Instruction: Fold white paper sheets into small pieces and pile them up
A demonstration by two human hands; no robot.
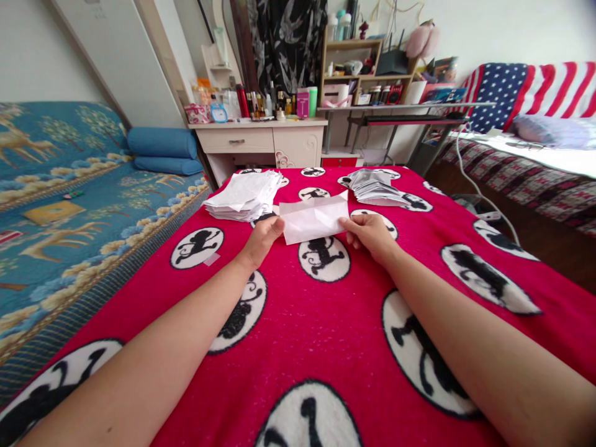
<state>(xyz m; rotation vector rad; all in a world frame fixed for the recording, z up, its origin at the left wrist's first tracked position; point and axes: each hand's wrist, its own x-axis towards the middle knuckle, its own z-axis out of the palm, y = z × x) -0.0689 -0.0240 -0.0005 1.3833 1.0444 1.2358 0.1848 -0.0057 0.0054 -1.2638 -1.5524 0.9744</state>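
Observation:
A folded white paper sheet (pixel 313 220) lies on the red blanket (pixel 316 329) with black-and-white cartoon circles. My left hand (pixel 263 239) pinches the sheet's left end with closed fingers. At the sheet's right end my right hand (pixel 369 233) grips it, fingers curled. Just beyond the left hand sits a pile of white papers (pixel 244 196). Beyond the right hand lies a second stack of grey printed papers (pixel 375 186).
A blue patterned sofa (pixel 60 205) with blue bolsters (pixel 162 144) runs along the left. A white dresser (pixel 261 141) crowded with bottles stands behind, next to a shelf desk (pixel 372 81). A flag-covered couch (pixel 535 118) and a white cable (pixel 484 192) are on the right.

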